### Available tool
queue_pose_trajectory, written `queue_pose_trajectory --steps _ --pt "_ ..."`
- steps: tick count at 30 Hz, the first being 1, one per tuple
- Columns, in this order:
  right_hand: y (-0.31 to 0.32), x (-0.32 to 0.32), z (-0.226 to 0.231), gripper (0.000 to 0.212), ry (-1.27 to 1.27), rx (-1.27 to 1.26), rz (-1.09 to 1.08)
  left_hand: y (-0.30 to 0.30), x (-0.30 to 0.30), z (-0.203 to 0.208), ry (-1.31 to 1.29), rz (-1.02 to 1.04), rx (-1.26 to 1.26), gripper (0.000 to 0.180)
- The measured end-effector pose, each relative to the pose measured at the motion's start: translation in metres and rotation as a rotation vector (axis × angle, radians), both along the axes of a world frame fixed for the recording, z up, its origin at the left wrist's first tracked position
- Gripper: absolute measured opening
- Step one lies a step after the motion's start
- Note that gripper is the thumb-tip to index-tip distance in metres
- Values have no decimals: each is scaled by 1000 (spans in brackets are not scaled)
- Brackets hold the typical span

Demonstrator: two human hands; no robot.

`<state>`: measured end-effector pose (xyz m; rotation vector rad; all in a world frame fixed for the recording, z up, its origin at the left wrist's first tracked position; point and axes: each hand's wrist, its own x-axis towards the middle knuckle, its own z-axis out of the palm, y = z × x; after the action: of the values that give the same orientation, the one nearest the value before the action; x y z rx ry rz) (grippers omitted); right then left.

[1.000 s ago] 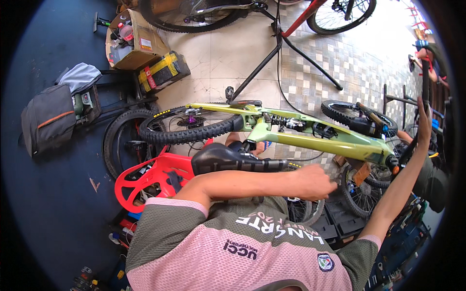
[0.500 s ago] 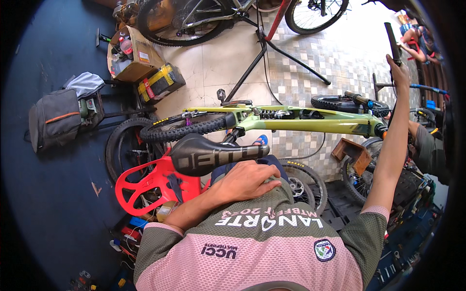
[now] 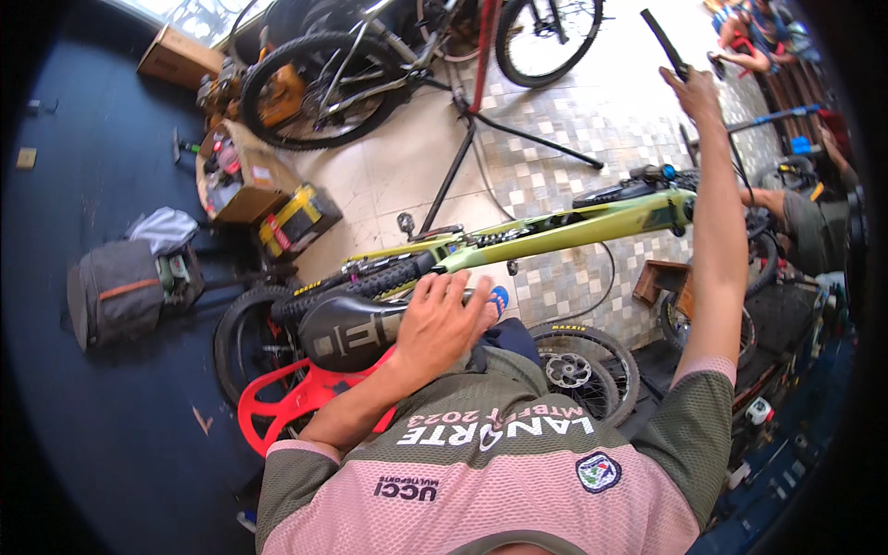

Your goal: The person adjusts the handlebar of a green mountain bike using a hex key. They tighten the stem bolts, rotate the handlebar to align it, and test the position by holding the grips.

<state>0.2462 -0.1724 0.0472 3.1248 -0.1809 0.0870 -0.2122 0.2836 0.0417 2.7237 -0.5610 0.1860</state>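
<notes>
A yellow-green mountain bike (image 3: 573, 231) lies across the view in front of me, its rear wheel to the left. Its black saddle (image 3: 347, 331) is close to my body. My left hand (image 3: 439, 324) rests over the saddle's nose with its fingers spread, covering part of it. At the far right, my outstretched right hand (image 3: 698, 95) is closed around the handlebar, beside the black grip (image 3: 662, 39). My forearm covers part of the bike's front end.
Beside the saddle is a red plastic chair (image 3: 287, 396). Loose wheels (image 3: 592, 370) lie near my legs. A repair stand (image 3: 476, 116) and a grey bike (image 3: 361, 83) stand beyond. Boxes (image 3: 245, 176) and a backpack (image 3: 120, 291) are left; another person (image 3: 819, 217) is at right.
My left hand has gone from my shirt front onto the saddle's nose. The saddle now sits lower in view, and the handlebar with my right hand has shifted left and up.
</notes>
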Motion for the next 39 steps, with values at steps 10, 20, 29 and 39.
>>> queue_pose_trajectory --steps 10,20,29,39 --pt "23 -305 48 95 -498 31 -77 14 25 -12 133 -83 92 27" --pt "-58 -476 3 45 -105 -107 -740 2 211 48 502 -650 236 47" --pt "-82 -416 11 33 -273 -27 -546 -187 437 36 -95 -517 254 67" --pt "-193 -440 16 27 -217 -17 -500 -206 524 16 33 -549 270 107"
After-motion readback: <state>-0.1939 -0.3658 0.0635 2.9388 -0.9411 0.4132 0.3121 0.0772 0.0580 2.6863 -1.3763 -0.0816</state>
